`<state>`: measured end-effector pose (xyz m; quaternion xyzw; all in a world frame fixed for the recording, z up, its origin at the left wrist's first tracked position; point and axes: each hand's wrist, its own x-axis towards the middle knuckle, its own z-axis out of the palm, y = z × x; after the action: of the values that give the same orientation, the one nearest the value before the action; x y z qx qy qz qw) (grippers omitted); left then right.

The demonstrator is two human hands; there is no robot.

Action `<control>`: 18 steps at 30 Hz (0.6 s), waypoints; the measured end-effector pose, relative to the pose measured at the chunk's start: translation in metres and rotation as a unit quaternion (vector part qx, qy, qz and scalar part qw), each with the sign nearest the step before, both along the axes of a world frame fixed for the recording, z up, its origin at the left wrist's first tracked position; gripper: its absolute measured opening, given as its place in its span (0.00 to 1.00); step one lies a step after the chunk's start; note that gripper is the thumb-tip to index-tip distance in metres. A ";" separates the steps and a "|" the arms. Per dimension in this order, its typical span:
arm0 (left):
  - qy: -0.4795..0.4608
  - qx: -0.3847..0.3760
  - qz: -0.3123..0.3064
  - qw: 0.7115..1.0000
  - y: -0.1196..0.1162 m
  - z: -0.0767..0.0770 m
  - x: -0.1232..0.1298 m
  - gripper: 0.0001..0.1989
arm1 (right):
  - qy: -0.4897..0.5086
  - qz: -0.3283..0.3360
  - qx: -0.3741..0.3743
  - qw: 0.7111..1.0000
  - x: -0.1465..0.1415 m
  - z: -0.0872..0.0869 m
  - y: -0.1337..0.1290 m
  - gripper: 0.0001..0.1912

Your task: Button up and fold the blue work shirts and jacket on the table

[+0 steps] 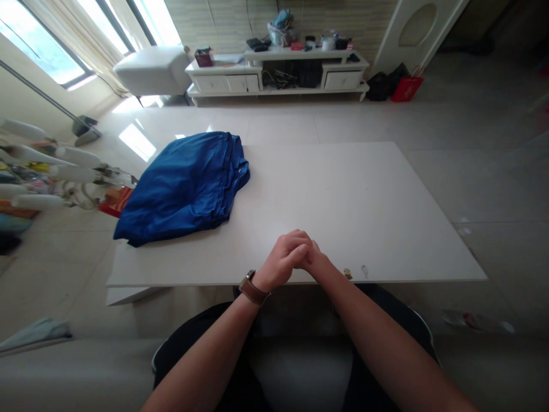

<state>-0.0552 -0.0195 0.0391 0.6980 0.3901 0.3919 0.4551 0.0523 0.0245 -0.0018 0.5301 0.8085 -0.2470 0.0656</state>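
Note:
My left hand (288,257), with a brown-strapped watch (254,288) on its wrist, is closed around my right hand (314,258) at the near edge of the white table (334,200). The right hand's fingers are hidden under the left, so their pose does not show. Neither hand touches the blue garment (184,183), folded and lying flat at the table's left end. One corner of that cloth reaches the table's left edge. Two small stickers, one a yellow cartoon figure (347,273), sit near the front edge, right of my hands.
Behind the table, a low white TV cabinet (227,83) carries assorted items. A grey-white stool (151,68) stands at the back left, and a red bag (407,88) at the back right. White lamp arms (72,171) jut in at left. A plastic bottle (478,321) lies at lower right.

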 end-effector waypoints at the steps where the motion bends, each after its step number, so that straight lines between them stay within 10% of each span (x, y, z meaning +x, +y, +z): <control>1: -0.015 -0.007 -0.007 1.000 0.000 0.001 0.000 0.30 | -0.010 0.015 -0.022 1.000 0.001 0.002 0.001 0.12; 6: 0.065 0.003 0.103 0.993 0.003 -0.002 -0.001 0.20 | -0.054 0.043 -0.060 0.996 0.005 0.005 0.008 0.18; 12: -0.027 0.039 0.014 0.999 -0.003 0.001 0.001 0.27 | -0.039 0.020 -0.045 0.998 0.008 0.013 0.002 0.12; 18: 0.071 0.028 0.107 0.991 0.001 -0.003 0.000 0.19 | -0.047 0.045 -0.029 0.997 0.004 0.002 0.010 0.15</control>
<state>-0.0551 -0.0187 0.0363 0.6907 0.4828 0.3990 0.3615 0.0564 0.0349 -0.0001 0.5019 0.8203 -0.2416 0.1300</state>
